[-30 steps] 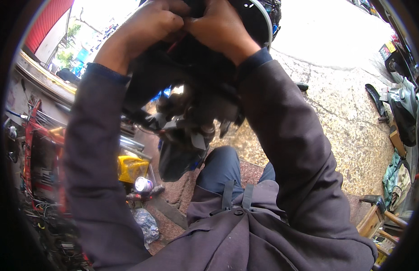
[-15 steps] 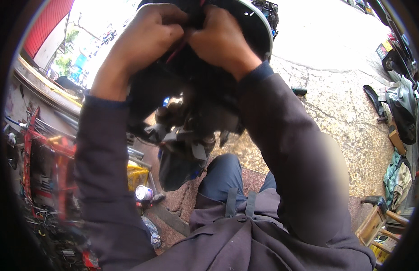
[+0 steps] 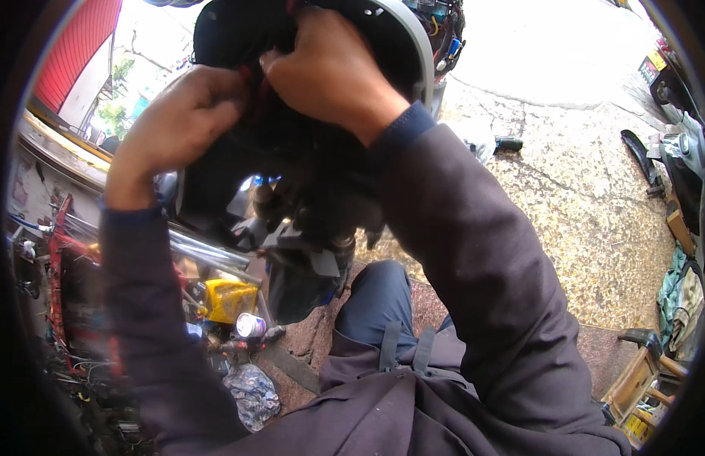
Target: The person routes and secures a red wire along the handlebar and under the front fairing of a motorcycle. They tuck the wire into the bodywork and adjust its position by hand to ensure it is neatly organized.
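Observation:
A large black shell with a pale grey rim (image 3: pixel 426 72) stands before me, its dark hollow side facing me. My right hand (image 3: pixel 333 72) is inside it near the top, with fingers curled and the thumb pressed in. My left hand (image 3: pixel 177 121) is at the shell's left side, fingers bent together and slightly blurred. A thin red piece (image 3: pixel 262 82) shows in the dark gap between the hands; whether either hand grips it is hard to see. Below my hands, dark machine parts (image 3: pixel 307 247) hang in shadow.
At left lie a red metal frame (image 3: pixel 60 266), silvery tubes (image 3: pixel 208 252), a yellow part (image 3: pixel 229 299), a white can (image 3: pixel 250 325) and a crumpled silvery bag (image 3: pixel 253 395). A wooden stool (image 3: pixel 633 380) stands at lower right. Cloths (image 3: pixel 675 292) hang at the right edge.
My left hand has moved left and down, apart from the right hand. My right hand stays inside the shell. The view has shifted slightly, and more of the yellow part shows.

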The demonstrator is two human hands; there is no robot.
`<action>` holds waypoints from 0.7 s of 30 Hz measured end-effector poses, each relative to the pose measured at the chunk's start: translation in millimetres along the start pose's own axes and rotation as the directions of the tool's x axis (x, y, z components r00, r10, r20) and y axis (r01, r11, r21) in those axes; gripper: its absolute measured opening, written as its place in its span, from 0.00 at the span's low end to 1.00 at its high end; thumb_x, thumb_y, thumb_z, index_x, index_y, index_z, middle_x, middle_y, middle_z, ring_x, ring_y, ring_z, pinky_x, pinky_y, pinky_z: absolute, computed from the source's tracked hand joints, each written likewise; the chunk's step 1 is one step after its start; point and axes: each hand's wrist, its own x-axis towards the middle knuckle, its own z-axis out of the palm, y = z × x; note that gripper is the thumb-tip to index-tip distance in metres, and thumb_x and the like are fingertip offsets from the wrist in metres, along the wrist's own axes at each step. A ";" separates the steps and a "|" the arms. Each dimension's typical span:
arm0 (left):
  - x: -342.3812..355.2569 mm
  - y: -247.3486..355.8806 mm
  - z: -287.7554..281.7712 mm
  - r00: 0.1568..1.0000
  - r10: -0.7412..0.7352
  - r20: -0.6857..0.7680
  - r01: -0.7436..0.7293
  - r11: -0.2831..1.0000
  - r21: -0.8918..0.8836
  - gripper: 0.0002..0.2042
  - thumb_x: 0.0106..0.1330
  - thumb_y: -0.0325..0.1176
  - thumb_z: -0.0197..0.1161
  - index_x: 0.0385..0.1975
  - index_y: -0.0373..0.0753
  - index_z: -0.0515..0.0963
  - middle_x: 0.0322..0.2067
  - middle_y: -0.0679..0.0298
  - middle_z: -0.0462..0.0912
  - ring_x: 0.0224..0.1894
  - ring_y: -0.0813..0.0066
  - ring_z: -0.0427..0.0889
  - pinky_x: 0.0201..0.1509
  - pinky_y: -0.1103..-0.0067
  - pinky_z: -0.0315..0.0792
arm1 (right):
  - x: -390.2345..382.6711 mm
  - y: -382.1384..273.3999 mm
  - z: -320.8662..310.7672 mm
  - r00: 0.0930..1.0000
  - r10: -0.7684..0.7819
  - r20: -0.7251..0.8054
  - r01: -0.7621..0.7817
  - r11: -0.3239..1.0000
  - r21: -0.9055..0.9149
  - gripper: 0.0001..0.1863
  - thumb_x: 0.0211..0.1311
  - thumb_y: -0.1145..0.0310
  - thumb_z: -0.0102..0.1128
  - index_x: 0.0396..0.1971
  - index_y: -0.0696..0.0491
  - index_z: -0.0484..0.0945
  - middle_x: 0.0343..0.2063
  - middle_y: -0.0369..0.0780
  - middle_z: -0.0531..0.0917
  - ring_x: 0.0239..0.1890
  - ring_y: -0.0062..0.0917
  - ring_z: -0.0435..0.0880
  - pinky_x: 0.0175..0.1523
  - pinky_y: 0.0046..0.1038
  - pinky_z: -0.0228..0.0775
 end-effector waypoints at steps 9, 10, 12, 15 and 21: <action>-9.6 18.3 6.8 0.991 0.060 0.123 -0.081 0.981 0.173 0.19 0.61 0.32 0.53 0.47 0.28 0.80 0.37 0.49 0.83 0.40 0.57 0.83 0.48 0.70 0.75 | 4.1 5.7 0.5 0.995 0.060 0.081 -0.068 0.994 0.087 0.15 0.48 0.71 0.65 0.34 0.65 0.84 0.33 0.57 0.85 0.39 0.48 0.87 0.47 0.36 0.80; -7.0 18.7 4.1 0.987 0.069 0.145 -0.093 0.982 0.164 0.18 0.63 0.34 0.54 0.48 0.30 0.80 0.40 0.49 0.83 0.42 0.57 0.83 0.50 0.70 0.75 | 4.0 4.8 0.0 0.994 0.057 0.093 -0.067 0.993 0.098 0.14 0.48 0.71 0.64 0.33 0.65 0.84 0.33 0.57 0.85 0.39 0.48 0.87 0.47 0.36 0.80; -4.3 16.5 -1.0 0.983 0.018 0.185 -0.073 0.952 0.296 0.18 0.67 0.38 0.55 0.48 0.32 0.82 0.46 0.49 0.84 0.46 0.55 0.84 0.54 0.68 0.74 | 4.2 3.7 -1.4 0.992 0.070 0.109 -0.082 0.990 0.113 0.13 0.47 0.72 0.64 0.31 0.65 0.85 0.32 0.57 0.85 0.38 0.48 0.87 0.47 0.35 0.80; -17.5 3.7 -7.9 0.971 0.071 -0.230 -0.102 0.987 -0.128 0.16 0.71 0.35 0.54 0.48 0.33 0.82 0.45 0.54 0.86 0.46 0.62 0.85 0.55 0.71 0.75 | 5.9 4.2 -5.8 0.980 0.083 0.180 -0.104 0.988 0.116 0.12 0.46 0.72 0.64 0.30 0.65 0.85 0.32 0.56 0.85 0.38 0.48 0.87 0.47 0.35 0.80; -93.4 -59.4 17.6 0.474 -0.407 -0.781 -0.096 0.858 -0.505 0.13 0.72 0.29 0.55 0.49 0.28 0.79 0.44 0.52 0.84 0.48 0.65 0.84 0.58 0.73 0.79 | 7.5 2.9 -3.6 0.984 0.074 0.160 -0.090 0.992 0.091 0.13 0.46 0.74 0.63 0.31 0.67 0.84 0.32 0.57 0.85 0.38 0.47 0.87 0.47 0.36 0.79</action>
